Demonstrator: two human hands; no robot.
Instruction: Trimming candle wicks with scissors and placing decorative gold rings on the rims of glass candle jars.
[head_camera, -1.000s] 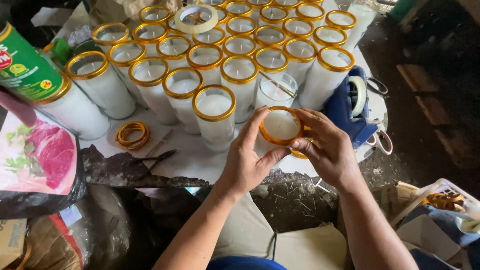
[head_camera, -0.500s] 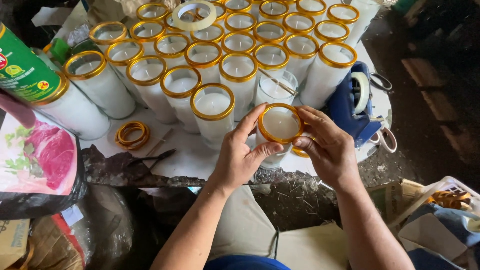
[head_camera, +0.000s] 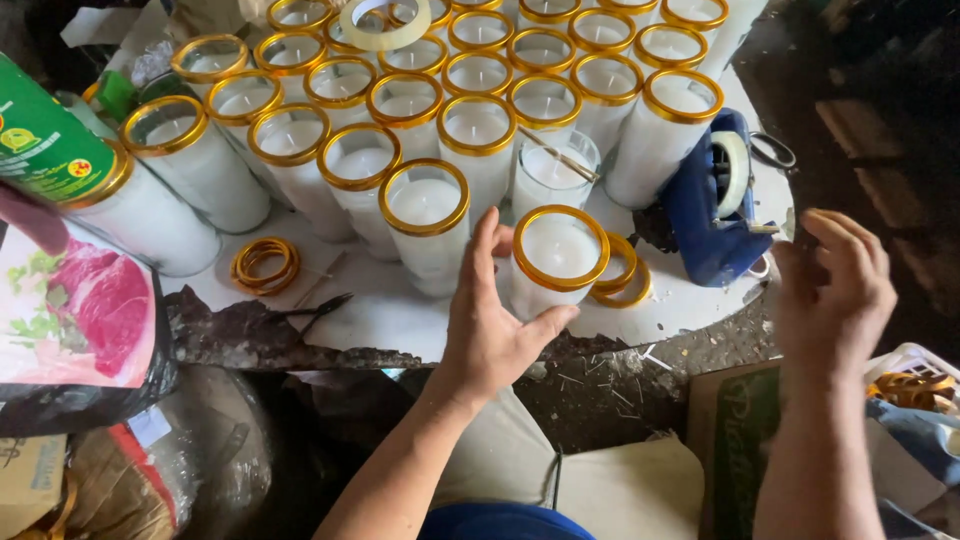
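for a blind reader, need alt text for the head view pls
A person's left hand cups a gold-rimmed glass candle at the front of a white table, while the right hand hovers open off to the side. Rows of similar candles fill the table, with loose gold rings and a blue tape dispenser nearby.

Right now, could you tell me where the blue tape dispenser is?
In the head view, the blue tape dispenser lies at the white board's right edge, beside the gold-rimmed candle jars, just beyond the right hand.
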